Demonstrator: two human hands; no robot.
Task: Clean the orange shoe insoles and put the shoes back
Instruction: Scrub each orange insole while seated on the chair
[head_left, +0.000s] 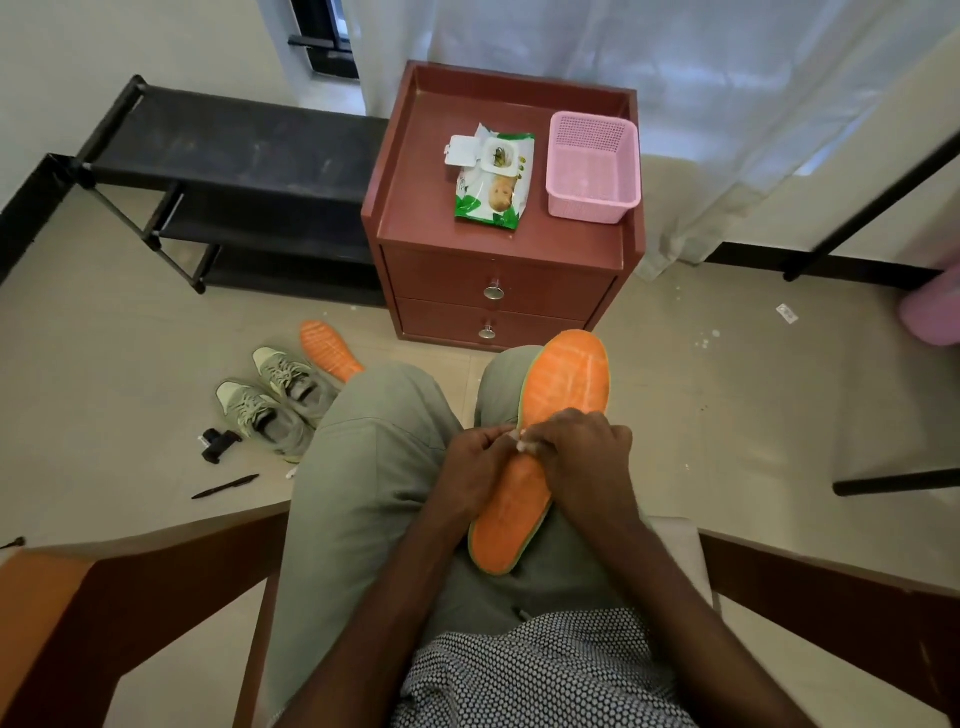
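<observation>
Between our fingers a small white wipe sits pinched over the orange insole; we're mid-scrub, toe end probably next.

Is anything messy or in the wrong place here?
Yes. The wipes pack on the cabinet sits with its lid flipped open. A pen and a small black object lie on the floor by the shoes, and the second insole lies loose there too.
</observation>
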